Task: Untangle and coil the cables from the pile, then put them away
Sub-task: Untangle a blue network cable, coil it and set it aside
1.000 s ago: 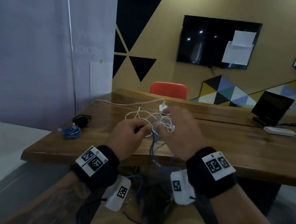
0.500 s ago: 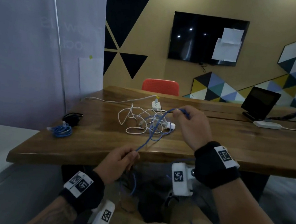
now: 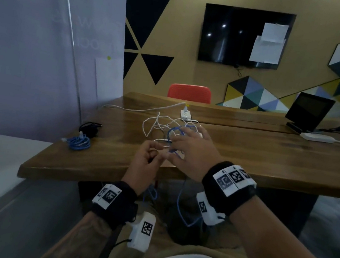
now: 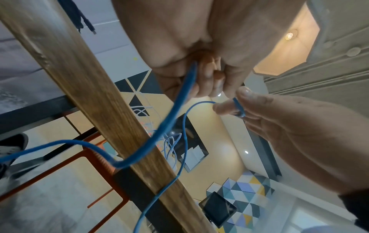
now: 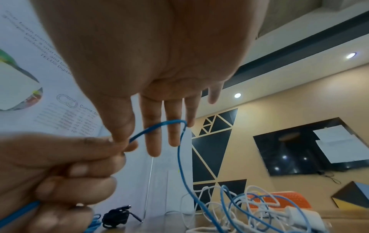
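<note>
A tangle of white cables (image 3: pixel 161 125) and one blue cable (image 3: pixel 174 130) lies mid-table. The blue cable (image 4: pixel 175 113) runs from the pile over the table's front edge and hangs down to my lap. My left hand (image 3: pixel 154 157) grips it in curled fingers just above that edge. My right hand (image 3: pixel 180 152) sits right beside it with straight fingers, pinching the same blue cable (image 5: pixel 183 165) under the thumb, a loop draped across the fingers. In the wrist views the left hand (image 5: pixel 60 165) and right hand (image 4: pixel 279 126) nearly touch.
A coiled blue cable (image 3: pixel 77 142) and a black cable bundle (image 3: pixel 90 127) lie at the wooden table's (image 3: pixel 269 159) left end. A white power strip (image 3: pixel 186 114), a tablet on a stand (image 3: pixel 308 112) and a white box (image 3: pixel 317 137) sit farther back. An orange chair (image 3: pixel 189 92) stands behind.
The right hand, which was raised over the pile pulling the blue cable out, has come back toward me. The left hand rose from below the table edge to meet it.
</note>
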{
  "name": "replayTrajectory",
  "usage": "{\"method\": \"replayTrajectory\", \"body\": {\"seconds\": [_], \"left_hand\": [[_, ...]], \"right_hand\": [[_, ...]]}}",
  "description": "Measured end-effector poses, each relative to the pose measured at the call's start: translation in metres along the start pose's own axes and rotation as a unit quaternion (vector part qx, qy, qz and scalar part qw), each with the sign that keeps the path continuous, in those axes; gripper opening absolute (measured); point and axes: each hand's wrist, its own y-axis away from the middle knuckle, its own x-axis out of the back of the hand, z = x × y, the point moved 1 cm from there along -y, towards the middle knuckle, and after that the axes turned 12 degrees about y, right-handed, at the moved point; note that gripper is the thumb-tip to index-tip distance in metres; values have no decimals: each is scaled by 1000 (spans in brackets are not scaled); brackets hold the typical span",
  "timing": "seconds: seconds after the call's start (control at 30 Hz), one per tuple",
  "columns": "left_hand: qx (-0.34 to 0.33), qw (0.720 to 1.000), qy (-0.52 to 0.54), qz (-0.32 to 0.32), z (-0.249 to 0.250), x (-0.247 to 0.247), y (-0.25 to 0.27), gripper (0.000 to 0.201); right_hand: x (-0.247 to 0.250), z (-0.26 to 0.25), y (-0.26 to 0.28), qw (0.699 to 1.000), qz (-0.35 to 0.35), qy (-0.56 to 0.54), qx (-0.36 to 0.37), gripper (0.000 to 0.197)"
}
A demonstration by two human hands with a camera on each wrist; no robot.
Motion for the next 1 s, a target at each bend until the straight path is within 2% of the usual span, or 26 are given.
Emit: {"method": "replayTrajectory", "body": {"seconds": [0.1, 0.2, 0.23, 0.33, 0.37, 0.4, 0.47, 0.5, 0.6, 0.67, 0.73, 0.8, 0.9, 0.93, 1.0], "left_hand": [[26, 999, 43, 11, -9, 6, 4, 11], [57, 997, 57, -11, -22, 13, 12, 9], [57, 997, 50, -21, -24, 15, 13, 10], [46, 998, 26, -38, -27, 17, 13, 18], [39, 998, 24, -33, -27, 14, 13, 20], [35, 999, 28, -29, -25, 11, 15, 19], [39, 997, 56, -23, -21, 2, 18, 18], [39, 996, 74, -24, -18, -2, 19, 19], [20, 994, 105, -9, -9, -7, 20, 18], [18, 989, 147, -7, -7, -4, 18, 11], [30, 988, 151, -27, -9, 3, 17, 13], [38, 994, 88, -58, -16, 9, 22, 10], [64, 994, -1, -89, -35, 22, 36, 13], [75, 994, -16, -81, -40, 26, 40, 16], [78, 994, -56, -56, -41, 32, 40, 21]], "right_hand": [[4, 3, 2, 997, 60, -45, -22, 30], [12, 26, 8, 981, 157, -27, -115, 25], [14, 36, 10, 975, 162, -13, -151, 26], [14, 50, 18, 969, 110, 23, -218, 21], [14, 47, 20, 972, 89, 38, -216, 18], [13, 41, 22, 978, 70, 44, -193, 24], [13, 20, 25, 994, 45, -14, -98, 46], [13, 7, 26, 996, 26, -65, -57, 48], [15, -12, 24, 985, -31, -168, -25, 34], [16, -10, 21, 979, -15, -200, -31, 27], [19, -5, 19, 970, 9, -238, -45, 16], [25, -2, 18, 953, 55, -286, -83, 8], [42, 22, 11, 902, 183, -328, -210, 14], [48, 33, 10, 902, 195, -305, -238, 15], [48, 49, 11, 920, 167, -228, -271, 13]]}}
